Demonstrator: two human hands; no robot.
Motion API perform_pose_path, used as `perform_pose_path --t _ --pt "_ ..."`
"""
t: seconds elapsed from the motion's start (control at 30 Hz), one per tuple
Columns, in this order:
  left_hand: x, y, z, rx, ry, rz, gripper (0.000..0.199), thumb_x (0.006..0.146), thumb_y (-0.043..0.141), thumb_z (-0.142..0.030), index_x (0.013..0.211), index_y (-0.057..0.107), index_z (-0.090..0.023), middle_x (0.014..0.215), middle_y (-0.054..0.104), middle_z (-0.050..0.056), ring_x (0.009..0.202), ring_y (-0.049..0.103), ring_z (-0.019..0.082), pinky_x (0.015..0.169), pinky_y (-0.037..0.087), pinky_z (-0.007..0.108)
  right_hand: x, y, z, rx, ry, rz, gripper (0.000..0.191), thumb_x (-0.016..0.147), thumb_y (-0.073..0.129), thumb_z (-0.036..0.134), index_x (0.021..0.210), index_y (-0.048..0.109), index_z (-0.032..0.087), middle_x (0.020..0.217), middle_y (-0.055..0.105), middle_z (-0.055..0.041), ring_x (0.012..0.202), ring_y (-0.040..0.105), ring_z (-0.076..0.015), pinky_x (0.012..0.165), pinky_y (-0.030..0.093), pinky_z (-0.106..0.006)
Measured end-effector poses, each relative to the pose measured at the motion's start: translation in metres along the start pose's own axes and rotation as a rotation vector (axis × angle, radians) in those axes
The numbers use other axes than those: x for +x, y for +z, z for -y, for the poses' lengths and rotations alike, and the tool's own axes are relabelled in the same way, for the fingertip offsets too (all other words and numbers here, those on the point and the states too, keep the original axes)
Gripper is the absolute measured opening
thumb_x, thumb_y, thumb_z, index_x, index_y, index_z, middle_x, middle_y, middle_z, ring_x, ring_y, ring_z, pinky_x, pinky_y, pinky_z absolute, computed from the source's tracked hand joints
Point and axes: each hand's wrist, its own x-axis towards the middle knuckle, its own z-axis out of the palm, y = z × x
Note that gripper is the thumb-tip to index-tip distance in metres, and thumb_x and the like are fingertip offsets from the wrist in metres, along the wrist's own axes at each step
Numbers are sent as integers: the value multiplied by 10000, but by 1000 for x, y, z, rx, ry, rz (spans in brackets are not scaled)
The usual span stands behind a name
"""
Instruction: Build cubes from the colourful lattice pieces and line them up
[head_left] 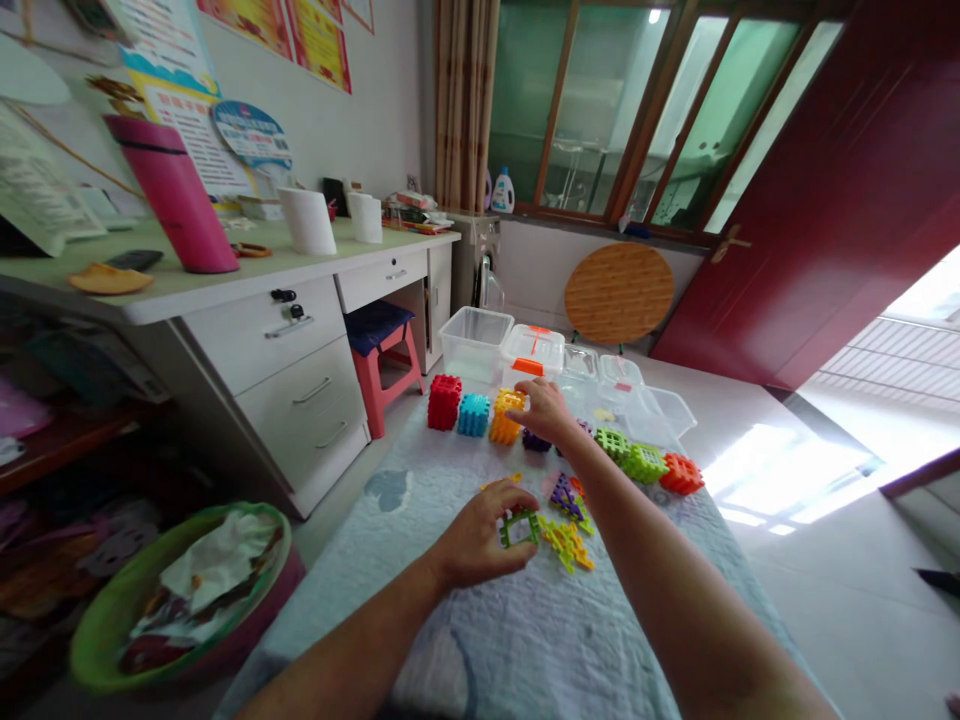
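Note:
My left hand [487,535] is closed on a green open square building piece [519,530], held low over the cloth. Farther forward, my right hand [546,408] has its thumb and fingers at the upper right side of a yellow-orange stack of toy building pieces [505,420], partly covering it. Left of that stack stand a light blue block [474,415] and a red block [445,402]. Beside my left hand lies a loose pile of yellow and lime pieces [568,545], with a purple piece [564,497] behind it. A dark purple block [535,440] is partly hidden by my right hand.
Green blocks [646,462] and an orange-red block [682,474] continue the row rightward. Behind the row are clear plastic boxes [476,335], one with orange latches. A blue cloth [390,570] covers the table. A bin [281,560] and a desk [262,340] stand on the left.

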Motion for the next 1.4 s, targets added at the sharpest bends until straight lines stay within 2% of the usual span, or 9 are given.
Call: perform_pose_path --t 0.13,0.27,0.43,0.67,0.9,1.03,1.17,1.3,1.4 --pt "1 -2 5 -208 -91 -26 335 691 687 -217 1021 642 -187 996 615 45 899 557 180 786 432 286 1 4 3 -40 31 30 495 753 667 466 1175 625 210 1155 582 -117 1060 501 -295 872 385 -392" --pt "3 1 15 -690 -267 -81 338 746 667 -309 1057 657 -176 952 647 46 831 575 151 754 426 264 -6 1 0 41 7 -49 560 760 669 435 1257 569 196 1234 553 -129 1115 493 -304 921 385 -426" --pt "6 1 17 -1170 -425 -173 326 812 630 -345 1065 657 -140 973 672 94 852 629 169 730 473 263 -47 -15 -4 314 -176 -163 373 799 630 321 1149 609 195 1103 596 -90 1045 550 -235 942 417 -408" --pt "7 -1 23 -1357 -455 -201 264 881 568 -248 1112 638 -141 1002 691 89 866 663 165 766 523 275 -133 -13 21 389 -304 -8 524 705 755 300 1198 587 248 1141 562 -71 1084 497 -243 936 436 -414" --pt "7 3 22 -1271 -417 -135 263 870 599 -243 1114 605 -145 1046 689 102 929 667 185 783 520 276 -151 2 26 387 -254 -69 517 733 681 168 1228 555 254 1048 564 -49 991 514 -206 897 447 -371" --pt "7 0 16 -1203 -454 -147 297 831 650 -220 1118 592 -169 1047 686 81 969 662 184 855 510 299 -143 -19 -12 312 -197 -153 485 736 636 183 1212 547 206 1109 567 -86 1042 513 -234 934 432 -403" --pt "5 -6 16 -1204 -463 -115 350 800 663 -199 1140 592 -165 1066 684 88 1028 649 211 878 511 319 -122 -50 -85 156 -5 -200 467 735 628 235 1195 571 180 1132 591 -111 1060 529 -267 959 405 -432" --pt "4 -10 19 -1237 -451 -92 358 797 647 -198 1150 603 -154 1068 685 96 975 662 198 827 536 302 -102 -59 -145 20 144 -117 430 701 654 223 1128 620 184 1098 625 -97 1041 552 -262 954 396 -399" --pt "3 -11 20 -1265 -455 -83 370 793 644 -194 1160 609 -154 1072 682 93 929 668 183 796 549 289 -96 -53 -161 -29 125 -26 436 703 671 232 1136 628 203 1119 638 -79 1043 558 -246 933 398 -369"
